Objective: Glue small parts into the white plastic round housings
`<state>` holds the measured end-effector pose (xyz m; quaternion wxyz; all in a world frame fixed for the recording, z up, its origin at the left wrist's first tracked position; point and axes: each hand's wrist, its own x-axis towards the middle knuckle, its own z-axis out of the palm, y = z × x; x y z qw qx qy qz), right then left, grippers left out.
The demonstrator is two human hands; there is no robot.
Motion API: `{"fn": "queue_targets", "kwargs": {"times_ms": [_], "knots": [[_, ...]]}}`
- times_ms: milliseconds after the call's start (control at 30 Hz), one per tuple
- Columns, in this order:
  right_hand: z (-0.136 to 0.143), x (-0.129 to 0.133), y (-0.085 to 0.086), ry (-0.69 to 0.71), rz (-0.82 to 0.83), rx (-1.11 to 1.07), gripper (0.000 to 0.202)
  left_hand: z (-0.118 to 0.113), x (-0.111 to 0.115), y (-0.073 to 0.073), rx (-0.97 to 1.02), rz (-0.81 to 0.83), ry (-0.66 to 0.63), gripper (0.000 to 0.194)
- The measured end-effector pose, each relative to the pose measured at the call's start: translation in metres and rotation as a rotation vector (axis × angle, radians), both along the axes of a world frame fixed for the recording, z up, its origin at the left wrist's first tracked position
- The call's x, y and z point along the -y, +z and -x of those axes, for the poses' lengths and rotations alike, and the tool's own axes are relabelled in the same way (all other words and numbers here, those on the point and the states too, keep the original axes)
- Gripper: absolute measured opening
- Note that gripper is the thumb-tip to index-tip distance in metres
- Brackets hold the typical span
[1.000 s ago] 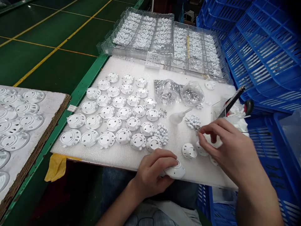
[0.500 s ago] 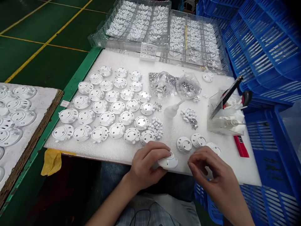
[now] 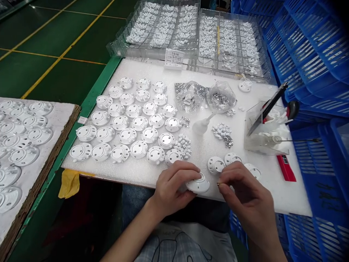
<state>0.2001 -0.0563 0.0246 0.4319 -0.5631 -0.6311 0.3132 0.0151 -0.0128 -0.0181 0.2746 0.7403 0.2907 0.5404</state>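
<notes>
At the board's front edge my left hand (image 3: 174,187) grips a round white part (image 3: 198,185) by its left side, tilted. Just right of it, my right hand (image 3: 244,189) pinches a tiny brass-coloured piece (image 3: 218,184) between thumb and forefinger; its shape is too small to make out. The two hands do not touch. Behind my right hand lie white discs (image 3: 216,164), partly covered by the fingers. Rows of similar white round parts (image 3: 139,123) stand on the white foam board (image 3: 152,174) to the left. Small white pieces (image 3: 183,145) are heaped beside them.
A squeeze bottle (image 3: 200,126) stands mid-board, with bags of metal bits (image 3: 221,98) behind. On the right are a clear tool box (image 3: 259,142) and a red box (image 3: 286,168). Compartment trays (image 3: 163,25) line the back; blue crates (image 3: 308,47) stack at right.
My right thumb and forefinger have closed together, and the tiny brass-coloured piece now shows at their tips. The whole view has shifted slightly; my left hand still holds the white part.
</notes>
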Motion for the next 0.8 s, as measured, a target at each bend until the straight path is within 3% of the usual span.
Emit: {"fn": "queue_targets", "kwargs": {"times_ms": [233,467,800], "knots": [[-0.012,0.01,-0.002,-0.105,0.057,0.049,0.012,0.0,0.0,0.001,0.002,-0.002,-0.003,0.013],[-0.017,0.018,-0.004,0.012,-0.009,0.429,0.008,0.0,0.0,0.001,0.004,-0.009,-0.013,0.011],[-0.02,0.021,-0.013,0.083,-0.068,0.609,0.012,0.0,0.0,0.0,-0.002,0.003,-0.009,0.012]]}}
